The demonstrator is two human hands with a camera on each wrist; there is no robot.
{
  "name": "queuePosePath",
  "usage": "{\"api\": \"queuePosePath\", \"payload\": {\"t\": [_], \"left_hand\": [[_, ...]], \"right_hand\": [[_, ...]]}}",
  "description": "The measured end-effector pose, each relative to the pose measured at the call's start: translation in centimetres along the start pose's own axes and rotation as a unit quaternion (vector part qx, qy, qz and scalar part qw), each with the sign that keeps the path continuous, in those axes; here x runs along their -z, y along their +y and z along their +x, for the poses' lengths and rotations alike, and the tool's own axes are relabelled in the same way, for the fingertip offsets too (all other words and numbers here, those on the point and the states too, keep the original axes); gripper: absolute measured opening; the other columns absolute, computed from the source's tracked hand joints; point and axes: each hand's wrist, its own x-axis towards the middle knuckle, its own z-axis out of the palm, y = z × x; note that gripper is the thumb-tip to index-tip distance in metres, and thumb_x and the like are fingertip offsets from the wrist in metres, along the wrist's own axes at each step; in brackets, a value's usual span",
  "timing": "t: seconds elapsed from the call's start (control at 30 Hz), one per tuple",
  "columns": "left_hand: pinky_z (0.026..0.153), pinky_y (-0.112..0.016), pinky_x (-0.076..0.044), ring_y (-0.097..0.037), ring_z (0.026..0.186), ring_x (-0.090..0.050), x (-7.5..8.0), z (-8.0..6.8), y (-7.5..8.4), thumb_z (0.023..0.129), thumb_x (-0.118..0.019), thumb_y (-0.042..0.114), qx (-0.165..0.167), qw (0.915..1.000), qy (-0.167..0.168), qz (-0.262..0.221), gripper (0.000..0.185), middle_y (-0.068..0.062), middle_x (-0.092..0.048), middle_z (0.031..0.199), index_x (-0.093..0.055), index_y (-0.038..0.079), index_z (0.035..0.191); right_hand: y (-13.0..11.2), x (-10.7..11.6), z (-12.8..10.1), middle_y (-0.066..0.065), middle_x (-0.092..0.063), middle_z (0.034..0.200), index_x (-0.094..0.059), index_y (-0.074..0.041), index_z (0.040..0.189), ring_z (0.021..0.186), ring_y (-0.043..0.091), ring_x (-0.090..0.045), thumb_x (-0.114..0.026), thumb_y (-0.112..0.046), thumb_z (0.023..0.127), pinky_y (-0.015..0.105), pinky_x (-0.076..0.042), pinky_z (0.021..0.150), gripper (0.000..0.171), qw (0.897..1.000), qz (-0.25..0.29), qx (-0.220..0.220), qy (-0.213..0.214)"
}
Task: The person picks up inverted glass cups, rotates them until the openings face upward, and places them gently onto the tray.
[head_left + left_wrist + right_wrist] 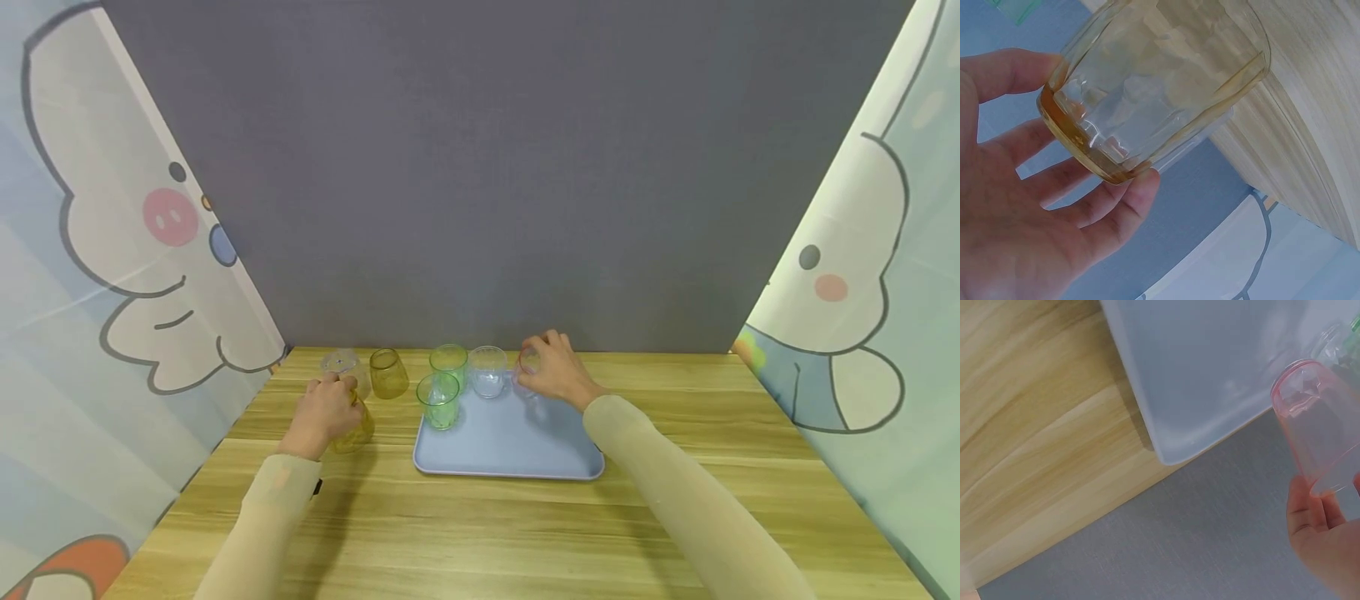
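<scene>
My left hand (322, 412) grips an amber glass (1154, 81) round its thick base. That glass is mouth down, at the left of the tray. Behind it stand a second amber glass (388, 375) and a clear glass (343, 362), partly hidden by the hand. My right hand (557, 371) holds a pink-tinted glass (1316, 419) by the rim, its base toward the back right of the pale blue tray (510, 450). Left of the pink glass, on the tray, are a clear glass (487, 372) and two green glasses, one behind (448, 364) and one in front (439, 402).
The tray lies on a wood-grain table (480, 533). A grey panel (510, 183) rises at the table's back edge. Curtains with cartoon figures hang at the left (97, 250) and right (862, 275).
</scene>
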Motion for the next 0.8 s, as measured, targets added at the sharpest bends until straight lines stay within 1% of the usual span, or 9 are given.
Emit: {"api": "queuePosePath", "payload": {"t": [0.17, 0.33, 0.63, 0.8], "left_hand": [[0.086, -0.072, -0.046, -0.065, 0.115, -0.046, 0.0, 0.1, 0.1, 0.094, -0.057, 0.016, -0.001, 1.0, 0.001, 0.005, 0.045, -0.036, -0.049, 0.133, -0.059, -0.006, 0.134], [0.086, -0.072, -0.046, -0.065, 0.115, -0.046, 0.0, 0.1, 0.1, 0.093, -0.057, 0.016, -0.002, 1.0, 0.003, 0.003, 0.046, -0.037, -0.049, 0.135, -0.059, -0.006, 0.134], [0.089, -0.072, -0.044, -0.065, 0.117, -0.046, -0.1, 0.0, 0.0, 0.095, -0.056, 0.015, 0.0, 1.0, 0.0, -0.002, 0.046, -0.036, -0.048, 0.137, -0.058, -0.006, 0.135], [0.088, -0.073, -0.044, -0.064, 0.117, -0.046, -0.1, -0.1, -0.1, 0.094, -0.056, 0.016, 0.0, 1.0, 0.003, -0.006, 0.046, -0.036, -0.048, 0.137, -0.058, -0.006, 0.135]], "right_hand": [[0.2, -0.3, 0.0, 0.016, -0.05, 0.129, -0.062, -0.012, 0.132, 0.118, 0.034, -0.044, -0.072, -0.037, 0.084, 0.051, -0.046, 0.095, 0.054, 1.0, -0.002, -0.004, -0.01], [0.2, -0.5, 0.1, 0.015, -0.05, 0.129, -0.062, -0.012, 0.132, 0.118, 0.033, -0.044, -0.07, -0.036, 0.085, 0.051, -0.047, 0.094, 0.053, 1.0, -0.005, -0.002, -0.012], [0.0, -0.8, 0.4, 0.016, -0.053, 0.128, -0.064, -0.009, 0.131, 0.117, 0.034, -0.046, -0.069, -0.033, 0.087, 0.05, -0.046, 0.095, 0.051, 1.0, -0.014, 0.014, -0.007], [0.1, -1.2, 0.7, 0.017, -0.055, 0.128, -0.065, -0.008, 0.132, 0.115, 0.033, -0.047, -0.067, -0.033, 0.085, 0.048, -0.045, 0.094, 0.053, 0.999, -0.026, 0.027, 0.001]]}}
